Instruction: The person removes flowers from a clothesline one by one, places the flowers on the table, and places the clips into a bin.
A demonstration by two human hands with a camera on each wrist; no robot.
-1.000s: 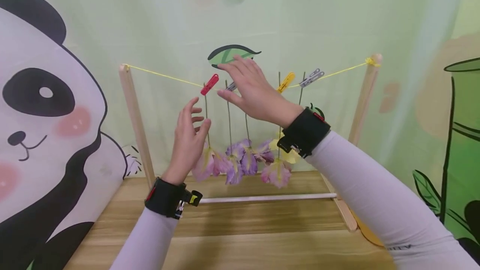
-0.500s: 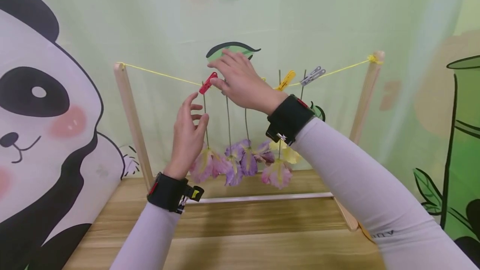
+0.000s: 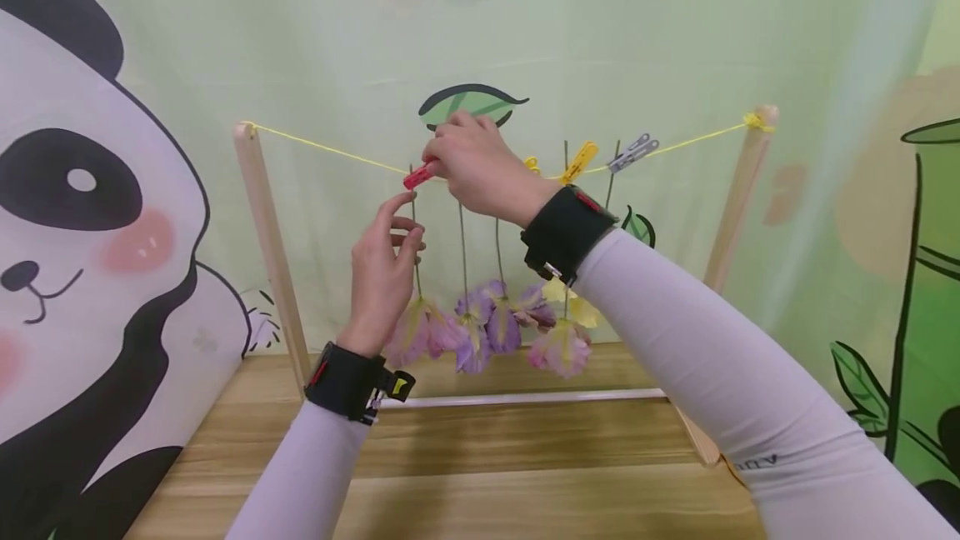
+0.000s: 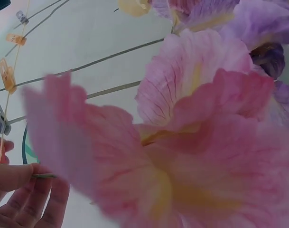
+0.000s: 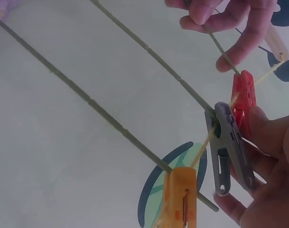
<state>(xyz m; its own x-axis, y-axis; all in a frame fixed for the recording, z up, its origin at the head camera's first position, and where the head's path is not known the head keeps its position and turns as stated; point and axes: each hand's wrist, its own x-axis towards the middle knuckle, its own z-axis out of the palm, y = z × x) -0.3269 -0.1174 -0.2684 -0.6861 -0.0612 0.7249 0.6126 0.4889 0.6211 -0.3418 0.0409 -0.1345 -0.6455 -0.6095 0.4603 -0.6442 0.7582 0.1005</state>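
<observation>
My right hand [image 3: 483,167] pinches a red clothespin [image 3: 417,177] by its handles, on the yellow string [image 3: 322,147]. Below it, my left hand [image 3: 381,269] holds the thin green stem [image 5: 223,53] of a pink artificial flower [image 4: 191,166] between thumb and fingers. The stem's upper end meets the clip's jaws, and the blossom hangs head-down. Close beside my right hand in its wrist view is a grey clothespin [image 5: 232,145], clipped to another stem. The head view hides that clip behind the hand.
Other purple [image 3: 502,327], pink [image 3: 562,348] and yellow flowers hang along the string from yellow [image 3: 580,162] and grey clothespins [image 3: 633,153]. Wooden posts [image 3: 270,248] hold the string's ends; a white rod [image 3: 525,398] runs low between them above the wooden tabletop [image 3: 555,490].
My right hand has moved left and down from above the grey clip to the red clothespin and now pinches it, tilting it flatter. My left hand has moved slightly, closer to the stem.
</observation>
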